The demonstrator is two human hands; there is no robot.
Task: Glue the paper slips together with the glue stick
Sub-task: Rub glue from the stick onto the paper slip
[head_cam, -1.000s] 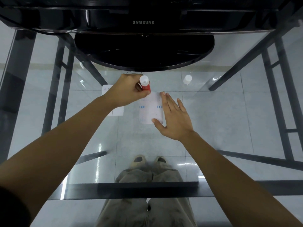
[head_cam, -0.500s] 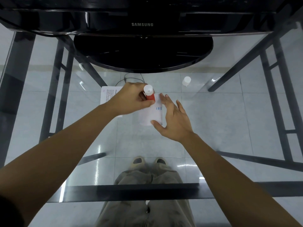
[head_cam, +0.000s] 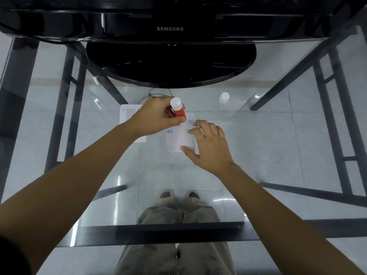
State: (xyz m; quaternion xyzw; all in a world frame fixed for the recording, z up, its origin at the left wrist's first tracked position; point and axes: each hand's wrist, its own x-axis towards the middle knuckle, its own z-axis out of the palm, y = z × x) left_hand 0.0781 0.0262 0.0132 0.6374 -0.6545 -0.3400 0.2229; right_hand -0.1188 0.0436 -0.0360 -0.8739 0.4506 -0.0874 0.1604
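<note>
under your left hand [head_cam: 156,118], glue stick [head_cam: 178,110] clamped, now lower, tip on paper slip [head_cam: 179,139]. right hand [head_cam: 208,143] open, fingers curled since, pinning slip on desk [head_cam: 278,135]. gluing underway.

Cool, even light fills the scene. White glare streaks lie on the glass counter [head_cam: 258,135] and the floor tiles beneath. The wide-angle lens bows the monitor [head_cam: 168,28] at the top edge. The right hand [head_cam: 208,143] shows slight motion blur.

Glass table [head_cam: 278,147]: slips [head_cam: 179,140], cap [head_cam: 224,97], monitor [head_cam: 170,62].
</note>
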